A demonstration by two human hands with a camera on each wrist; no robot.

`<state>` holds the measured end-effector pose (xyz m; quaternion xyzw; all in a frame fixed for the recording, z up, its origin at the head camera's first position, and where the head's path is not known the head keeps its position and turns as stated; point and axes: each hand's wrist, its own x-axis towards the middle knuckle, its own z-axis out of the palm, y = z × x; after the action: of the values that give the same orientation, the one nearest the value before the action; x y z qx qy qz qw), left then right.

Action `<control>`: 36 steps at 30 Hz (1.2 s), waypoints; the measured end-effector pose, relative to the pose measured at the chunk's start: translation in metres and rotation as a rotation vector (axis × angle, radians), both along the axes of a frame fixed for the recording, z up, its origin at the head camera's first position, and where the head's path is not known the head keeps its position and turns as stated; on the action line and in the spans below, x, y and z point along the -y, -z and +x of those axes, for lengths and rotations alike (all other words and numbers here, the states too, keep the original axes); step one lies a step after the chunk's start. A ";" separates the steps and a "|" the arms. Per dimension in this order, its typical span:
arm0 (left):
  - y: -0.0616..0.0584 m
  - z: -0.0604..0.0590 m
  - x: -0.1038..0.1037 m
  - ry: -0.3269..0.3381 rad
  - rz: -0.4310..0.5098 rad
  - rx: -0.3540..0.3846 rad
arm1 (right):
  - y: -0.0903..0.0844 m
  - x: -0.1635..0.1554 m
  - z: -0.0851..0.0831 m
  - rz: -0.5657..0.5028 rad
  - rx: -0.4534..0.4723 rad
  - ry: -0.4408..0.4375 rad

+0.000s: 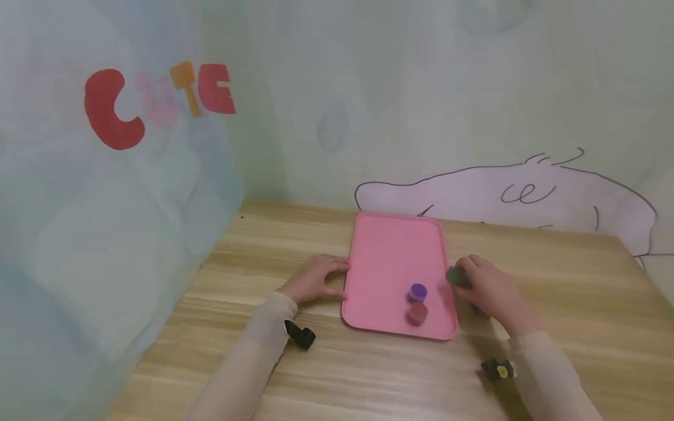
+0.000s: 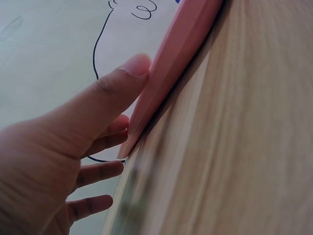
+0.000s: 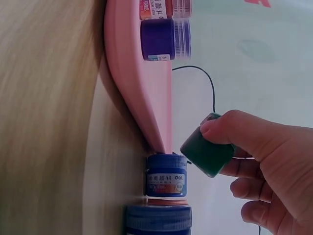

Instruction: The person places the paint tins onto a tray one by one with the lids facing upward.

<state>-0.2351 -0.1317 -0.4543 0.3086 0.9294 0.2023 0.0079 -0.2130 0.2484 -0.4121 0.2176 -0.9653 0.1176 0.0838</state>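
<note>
A pink tray (image 1: 387,257) lies on the wooden table. On it stand a purple-lidded jar (image 1: 418,291) and a red-lidded jar (image 1: 417,313), seen also in the right wrist view as the purple jar (image 3: 164,39) and the red jar (image 3: 166,9). My left hand (image 1: 316,279) grips the tray's left edge (image 2: 171,73), thumb (image 2: 105,100) on the rim. My right hand (image 1: 487,286) pinches a green-lidded jar (image 3: 208,147) just above the tray's right edge. Two blue-lidded jars (image 3: 166,177) stand on the table beside the tray, under that hand.
The table (image 1: 579,304) meets a curtain-like sheet with red letters (image 1: 158,102) at the left and a wall with a cartoon drawing (image 1: 526,193) behind. Wrist camera mounts (image 1: 300,335) sit on both sleeves.
</note>
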 end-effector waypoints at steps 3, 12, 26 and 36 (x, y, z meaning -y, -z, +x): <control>0.001 -0.001 -0.001 -0.004 0.009 0.000 | 0.000 0.002 -0.002 -0.014 0.021 0.005; 0.002 -0.003 0.001 -0.012 0.015 0.014 | 0.003 0.015 -0.007 -0.080 0.045 -0.014; -0.001 -0.004 -0.003 0.006 0.008 0.015 | 0.012 0.023 -0.013 -0.149 0.201 0.026; -0.001 -0.004 -0.003 0.000 0.006 0.004 | 0.017 0.030 -0.016 -0.219 0.252 0.022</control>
<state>-0.2394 -0.1285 -0.4531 0.3083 0.9287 0.2057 0.0087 -0.2288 0.2186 -0.4289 0.1801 -0.9519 0.2477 -0.0132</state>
